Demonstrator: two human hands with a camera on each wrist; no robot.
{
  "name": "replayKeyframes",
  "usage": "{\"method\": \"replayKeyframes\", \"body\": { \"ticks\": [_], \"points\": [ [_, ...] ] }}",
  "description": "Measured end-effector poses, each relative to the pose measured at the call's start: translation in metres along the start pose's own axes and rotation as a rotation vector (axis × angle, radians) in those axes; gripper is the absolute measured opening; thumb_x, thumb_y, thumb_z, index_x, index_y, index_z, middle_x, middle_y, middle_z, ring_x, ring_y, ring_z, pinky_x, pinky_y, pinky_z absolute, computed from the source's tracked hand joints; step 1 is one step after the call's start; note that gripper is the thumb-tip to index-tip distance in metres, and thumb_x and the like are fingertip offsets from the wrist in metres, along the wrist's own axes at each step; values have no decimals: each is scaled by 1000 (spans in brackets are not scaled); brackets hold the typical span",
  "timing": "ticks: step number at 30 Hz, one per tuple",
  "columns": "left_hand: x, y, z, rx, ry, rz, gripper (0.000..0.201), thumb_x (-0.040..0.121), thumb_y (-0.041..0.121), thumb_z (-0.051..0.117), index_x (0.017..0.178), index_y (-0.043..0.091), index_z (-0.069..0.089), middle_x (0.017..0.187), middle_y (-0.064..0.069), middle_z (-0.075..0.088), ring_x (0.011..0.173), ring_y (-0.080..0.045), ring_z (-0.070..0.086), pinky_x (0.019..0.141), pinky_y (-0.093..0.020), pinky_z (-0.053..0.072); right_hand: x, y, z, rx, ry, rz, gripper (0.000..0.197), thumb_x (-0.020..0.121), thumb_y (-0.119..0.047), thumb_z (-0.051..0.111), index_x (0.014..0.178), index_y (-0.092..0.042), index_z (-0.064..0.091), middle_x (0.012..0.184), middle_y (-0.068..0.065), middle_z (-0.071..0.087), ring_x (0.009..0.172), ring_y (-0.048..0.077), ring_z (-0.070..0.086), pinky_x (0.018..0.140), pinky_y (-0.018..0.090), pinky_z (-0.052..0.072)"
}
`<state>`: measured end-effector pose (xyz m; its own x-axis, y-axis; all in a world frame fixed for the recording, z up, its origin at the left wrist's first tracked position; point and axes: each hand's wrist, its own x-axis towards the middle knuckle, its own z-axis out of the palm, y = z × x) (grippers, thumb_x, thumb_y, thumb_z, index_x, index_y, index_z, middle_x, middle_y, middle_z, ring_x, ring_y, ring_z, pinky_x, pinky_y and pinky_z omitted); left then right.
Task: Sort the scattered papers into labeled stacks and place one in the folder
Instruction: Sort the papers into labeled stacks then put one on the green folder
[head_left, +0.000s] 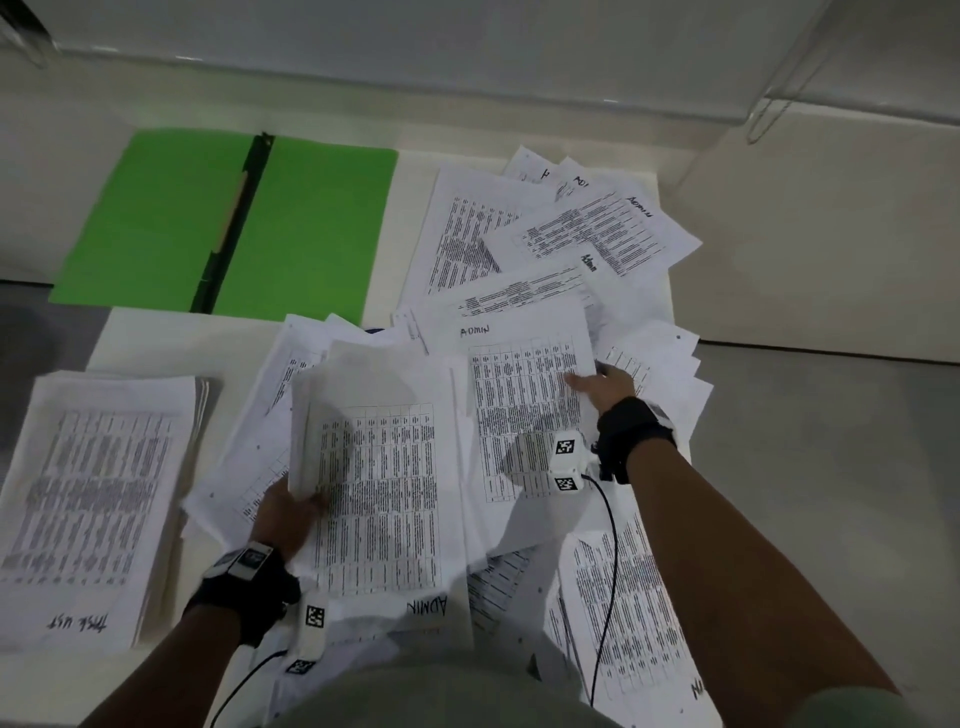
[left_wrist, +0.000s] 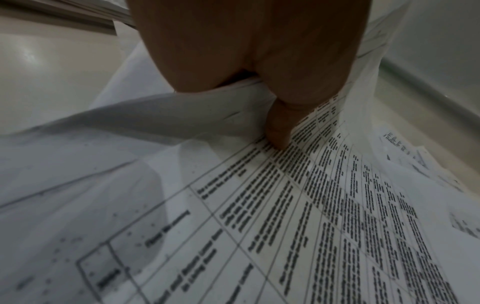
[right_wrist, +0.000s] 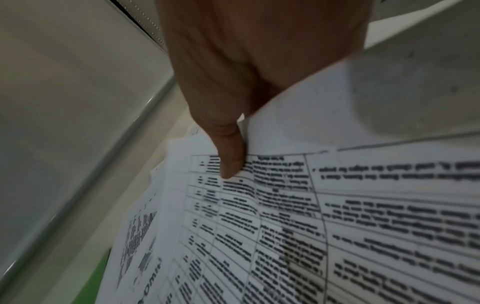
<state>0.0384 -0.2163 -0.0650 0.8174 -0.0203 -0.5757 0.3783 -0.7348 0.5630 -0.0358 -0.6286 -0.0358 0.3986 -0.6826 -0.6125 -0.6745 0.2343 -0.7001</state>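
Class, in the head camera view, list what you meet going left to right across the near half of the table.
Task List stack → left hand → bundle of Admin sheets it grips → right hand

"ADMIN" is handwritten on the sheet under the right hand (head_left: 524, 395) and on several scattered papers (head_left: 597, 234). The left stack (head_left: 93, 499) reads "TASK LIST"; the printed tables are too blurred to read.

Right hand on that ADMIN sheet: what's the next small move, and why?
Probably lift the ADMIN sheet that the right hand pinches onto the sheaf in the left hand: its top page also reads ADMIN, unlike the TASK LIST stack.
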Motion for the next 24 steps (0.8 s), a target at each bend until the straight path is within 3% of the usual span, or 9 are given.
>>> {"method": "replayKeyframes", "body": {
  "ticks": [2,4,7,9,12,15,17,21,24],
  "points": [
    [1,-1,1,-3,-2,1,31,85,7,64,115,0,60,99,-21,67,85,-34,63,77,-43,52,2,0,1,-87,7,-56,39,84,-13,73,107,16,62,103,25,68,88,18,55,76,33,47],
    [-1,-1,3,-3,-4,7,33,86,6,64,117,-2,58,101,-23,66,82,-32,61,72,-37,50,1,1,1,-138,6,-94,35,88,-18,69,99,15,63,88,15,60,84,18,51,73,30,42],
    [-1,-2,3,-25,-2,18,36,85,6,65,119,-3,57,102,-24,66,82,-33,61,71,-36,49,-1,8,-10,-120,26,-146,37,92,-20,62,108,13,60,106,24,66,102,34,61,93,44,47],
    [1,-3,2,-24,-1,19,36,85,6,66,118,-3,58,103,-23,66,86,-34,61,75,-40,50,-3,15,-22,-58,37,-141,45,91,-31,63,117,6,60,120,24,63,114,37,58,101,50,45],
    [1,-3,1,-21,-1,18,33,83,5,67,114,-4,59,96,-22,66,85,-34,61,74,-40,48,-7,26,-45,53,73,-128,63,87,-43,65,133,-2,52,135,12,57,124,29,53,108,45,41],
    [-1,-2,1,-18,-8,21,34,83,4,66,115,-7,58,90,-19,64,81,-31,59,68,-33,44,-13,34,-71,79,164,-156,49,94,-29,62,124,9,54,131,26,55,117,39,54,105,46,44],
    [-2,-1,1,-15,-11,17,36,84,4,66,116,-7,57,89,-19,63,77,-30,58,62,-27,43,-13,40,-86,-24,198,-153,45,94,-29,61,120,7,56,134,28,52,114,38,54,100,42,43],
    [-3,0,0,-20,-10,7,36,85,4,64,119,-6,56,90,-19,63,76,-29,57,57,-23,40,-11,56,-102,-375,144,-20,75,90,-40,63,143,6,35,150,22,36,138,35,37,113,40,30],
    [-4,0,1,-29,-12,12,38,85,5,64,121,-5,55,92,-18,63,77,-29,58,59,-23,43,-18,65,-98,-531,175,6,69,91,-45,60,137,4,45,144,21,45,134,36,42,110,41,34]
  ]
}}
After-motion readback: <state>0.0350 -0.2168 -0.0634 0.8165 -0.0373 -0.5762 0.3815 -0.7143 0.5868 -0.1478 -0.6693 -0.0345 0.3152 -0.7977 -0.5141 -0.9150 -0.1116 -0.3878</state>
